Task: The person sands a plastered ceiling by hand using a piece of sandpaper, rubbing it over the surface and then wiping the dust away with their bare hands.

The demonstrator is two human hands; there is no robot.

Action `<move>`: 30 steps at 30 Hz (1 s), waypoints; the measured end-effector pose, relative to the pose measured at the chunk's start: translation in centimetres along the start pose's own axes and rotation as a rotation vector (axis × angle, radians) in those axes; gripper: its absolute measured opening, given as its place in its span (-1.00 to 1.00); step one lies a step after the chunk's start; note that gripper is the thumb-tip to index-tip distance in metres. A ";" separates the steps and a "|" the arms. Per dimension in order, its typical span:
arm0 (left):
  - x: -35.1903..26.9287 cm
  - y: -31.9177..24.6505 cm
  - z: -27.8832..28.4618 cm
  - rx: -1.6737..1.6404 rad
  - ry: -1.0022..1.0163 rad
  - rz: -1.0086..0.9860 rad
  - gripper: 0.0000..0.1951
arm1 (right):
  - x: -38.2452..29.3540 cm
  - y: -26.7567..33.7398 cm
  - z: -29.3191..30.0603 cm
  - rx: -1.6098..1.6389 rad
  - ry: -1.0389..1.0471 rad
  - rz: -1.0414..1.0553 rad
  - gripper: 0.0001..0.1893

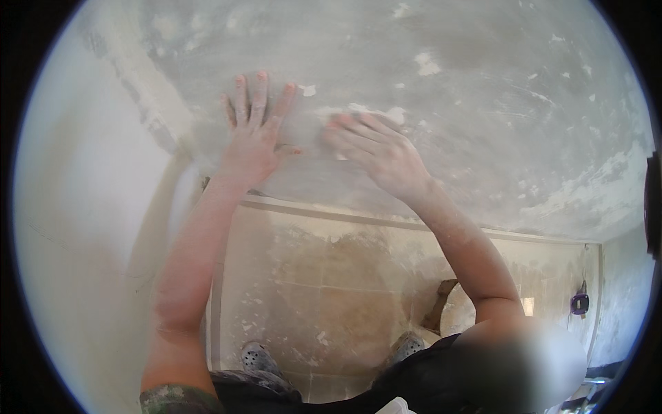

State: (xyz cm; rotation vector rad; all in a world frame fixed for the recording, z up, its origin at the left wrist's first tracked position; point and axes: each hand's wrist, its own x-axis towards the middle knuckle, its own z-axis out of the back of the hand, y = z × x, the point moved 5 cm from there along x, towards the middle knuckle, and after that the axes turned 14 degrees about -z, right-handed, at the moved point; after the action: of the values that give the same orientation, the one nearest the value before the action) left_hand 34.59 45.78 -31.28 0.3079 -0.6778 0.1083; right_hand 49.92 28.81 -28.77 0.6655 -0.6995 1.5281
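Observation:
Flat against a grey plastered wall (465, 129), my left hand (253, 134) has its fingers spread and holds nothing. To its right, my right hand (375, 150) lies over the same wall, its fingers together and blurred. Whether something thin sits beneath those fingers cannot be told; a darker edge shows by the fingertips. White filler patches (427, 63) dot the plaster, some right around my right fingertips. White dust coats both hands and forearms.
A pale side wall (88, 207) meets the plastered wall at the left corner. Below lies a dusty tiled floor (331, 310) with white crumbs, where my perforated clogs (257, 357) stand. A round pale object (457, 313) is partly behind my right arm. A purple item (579, 304) lies far right.

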 end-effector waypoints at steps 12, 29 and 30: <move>0.6 0.1 -1.0 0.035 0.068 -0.032 0.25 | -4.9 -4.1 1.1 -0.204 -0.075 0.092 -0.64; -0.6 0.3 -1.0 0.044 0.085 0.001 0.22 | 0.6 0.1 0.3 -0.100 0.033 0.058 -0.55; -1.1 0.7 -0.7 0.053 0.095 0.005 0.22 | 2.1 1.1 0.1 -0.022 0.143 0.064 -0.55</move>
State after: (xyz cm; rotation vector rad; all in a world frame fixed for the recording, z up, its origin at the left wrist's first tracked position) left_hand 34.00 46.65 -32.30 0.3502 -0.5817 0.1447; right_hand 48.71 30.05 -27.19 0.5163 -0.6333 1.6081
